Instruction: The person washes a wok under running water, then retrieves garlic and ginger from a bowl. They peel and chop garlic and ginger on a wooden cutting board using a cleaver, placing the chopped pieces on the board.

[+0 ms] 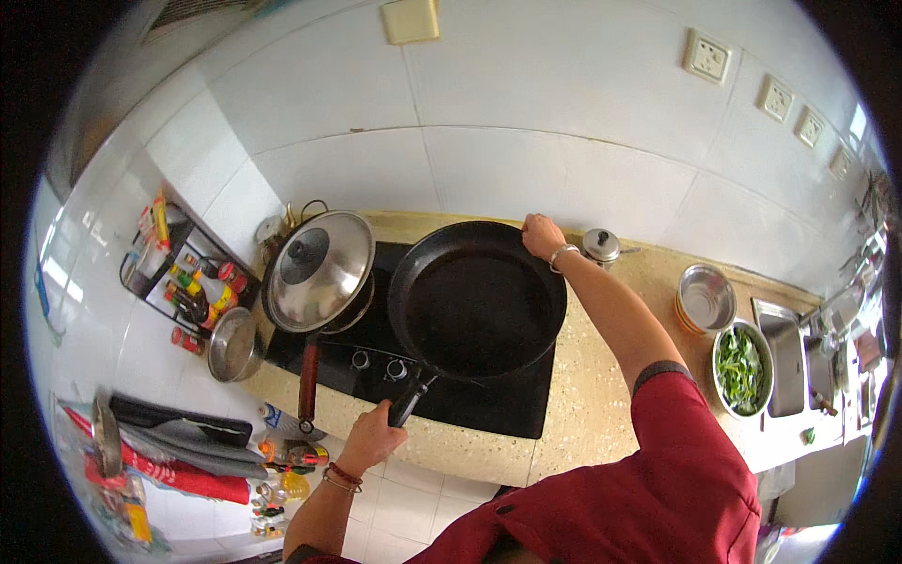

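Note:
A large black frying pan (483, 303) stands over the right side of the black gas hob (493, 412), and no food shows in it. My left hand (377, 433) is closed around the pan's black handle, towards the front edge of the counter. At the far right of the pan, my right hand (542, 236) has its curled fingers at the rim; whether they grip it is hard to tell. Left of the pan sits a wok with a domed metal lid (320, 271) and a reddish wooden handle (309, 384).
A small lidded pot (601, 245) stands behind my right wrist. Farther right are a metal bowl (707, 299), a bowl of leafy greens (741, 370) and a sink (783, 366). Another metal bowl (234, 345) and a rack of bottles (201, 285) are at left.

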{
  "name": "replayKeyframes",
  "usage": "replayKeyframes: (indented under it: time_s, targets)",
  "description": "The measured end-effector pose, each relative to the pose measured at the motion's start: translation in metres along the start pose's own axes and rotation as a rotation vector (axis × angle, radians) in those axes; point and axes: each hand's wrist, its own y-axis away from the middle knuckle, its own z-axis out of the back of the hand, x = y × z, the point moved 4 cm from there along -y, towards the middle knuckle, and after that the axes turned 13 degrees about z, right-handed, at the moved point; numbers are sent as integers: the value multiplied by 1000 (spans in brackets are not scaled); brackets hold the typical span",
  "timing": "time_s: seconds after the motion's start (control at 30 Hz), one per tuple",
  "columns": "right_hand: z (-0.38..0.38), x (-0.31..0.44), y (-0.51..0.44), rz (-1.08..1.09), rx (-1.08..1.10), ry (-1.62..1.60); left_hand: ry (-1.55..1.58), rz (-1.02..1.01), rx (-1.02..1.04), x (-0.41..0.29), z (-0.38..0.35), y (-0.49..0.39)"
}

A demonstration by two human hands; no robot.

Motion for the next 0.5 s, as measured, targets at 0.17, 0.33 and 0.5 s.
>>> replayKeyframes:
  time_s: [0.17,0.33,0.5]
  targets:
    - [-3,1,-2,36,43,74,167,129,175,-19,2,14]
    - [-3,10,10,6,118,186,295,186,299,-26,2,16]
    - [25,32,84,196,-86,332,6,110,42,-38,6,18]
